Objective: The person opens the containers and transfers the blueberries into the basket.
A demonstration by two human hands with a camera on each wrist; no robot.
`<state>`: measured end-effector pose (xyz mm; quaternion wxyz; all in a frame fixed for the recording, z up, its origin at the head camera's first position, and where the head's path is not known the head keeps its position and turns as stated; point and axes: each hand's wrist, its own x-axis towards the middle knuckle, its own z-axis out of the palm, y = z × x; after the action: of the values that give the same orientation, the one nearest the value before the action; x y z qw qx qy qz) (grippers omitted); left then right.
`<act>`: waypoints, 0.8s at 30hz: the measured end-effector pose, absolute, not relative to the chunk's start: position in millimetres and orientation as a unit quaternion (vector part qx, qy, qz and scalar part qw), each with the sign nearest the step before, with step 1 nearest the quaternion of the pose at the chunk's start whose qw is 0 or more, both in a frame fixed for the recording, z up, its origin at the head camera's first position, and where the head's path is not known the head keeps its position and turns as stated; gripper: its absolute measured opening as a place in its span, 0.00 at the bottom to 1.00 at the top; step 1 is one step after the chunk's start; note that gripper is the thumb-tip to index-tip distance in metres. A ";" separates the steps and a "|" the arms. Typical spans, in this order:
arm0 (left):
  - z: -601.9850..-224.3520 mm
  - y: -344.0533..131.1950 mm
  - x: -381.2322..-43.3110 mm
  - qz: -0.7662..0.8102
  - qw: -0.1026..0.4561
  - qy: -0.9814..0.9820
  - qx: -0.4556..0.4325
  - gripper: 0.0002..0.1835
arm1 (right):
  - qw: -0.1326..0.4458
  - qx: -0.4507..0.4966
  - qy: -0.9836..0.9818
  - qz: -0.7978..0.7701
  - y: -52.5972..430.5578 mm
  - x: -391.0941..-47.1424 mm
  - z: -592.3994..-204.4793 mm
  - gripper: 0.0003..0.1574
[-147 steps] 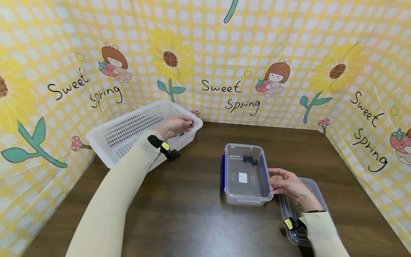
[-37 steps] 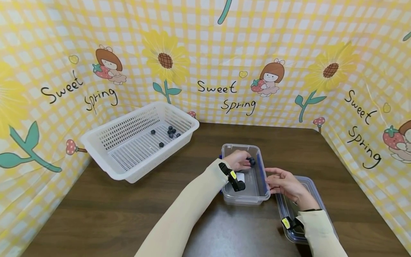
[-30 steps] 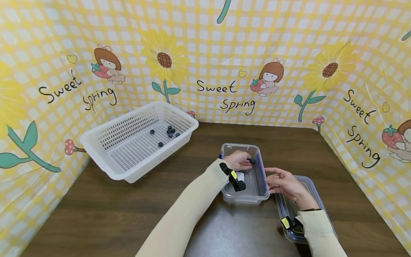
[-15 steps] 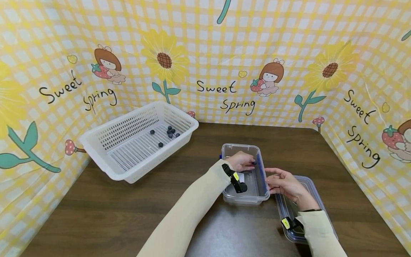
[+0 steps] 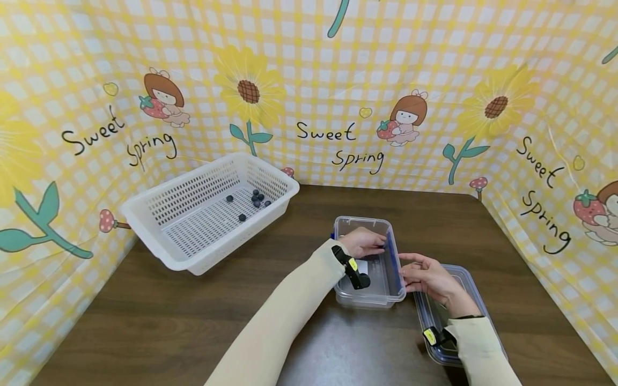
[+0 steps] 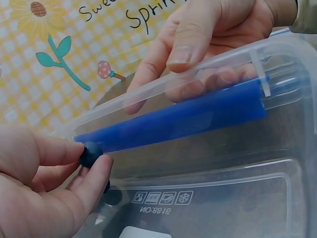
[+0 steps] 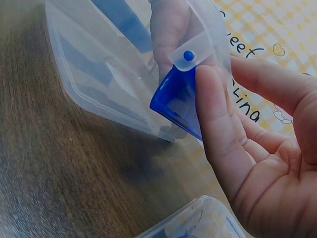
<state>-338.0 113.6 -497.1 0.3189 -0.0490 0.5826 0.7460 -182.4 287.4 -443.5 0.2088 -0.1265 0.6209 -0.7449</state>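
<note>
My left hand reaches into a clear plastic box with blue side latches. Between its thumb and fingertips it pinches a blueberry, close to the box's right wall. Partly hidden behind those fingers, another dark berry lies lower down in the left wrist view. From outside, my right hand touches the box's right side with loosely extended fingers, against the hanging blue latch. Several blueberries lie in a white perforated basket at the left.
A clear lid with blue latches lies on the brown table, to the right of the box and beneath my right forearm. Behind the table hangs a yellow checked cloth with printed flowers.
About five seconds ago my left hand was over the basket; then it came into the box with a blueberry. Lately it shifted slightly right. My right hand stays at the box's side.
</note>
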 end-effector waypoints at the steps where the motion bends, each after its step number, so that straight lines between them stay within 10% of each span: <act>1: -483.5 108.3 -327.9 0.746 0.319 0.582 -0.046 0.13 | 0.209 -0.129 0.620 -0.745 287.4 -182.5 -443.9 0.20; 24: -375.8 36.4 -294.3 0.736 0.346 0.580 0.041 0.20 | 0.213 -0.135 0.617 -0.745 287.1 -183.3 -441.9 0.21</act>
<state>-294.3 36.4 -375.8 0.3461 0.0407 0.5803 0.7361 -183.3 287.1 -441.9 0.2129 -0.1353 0.6171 -0.7454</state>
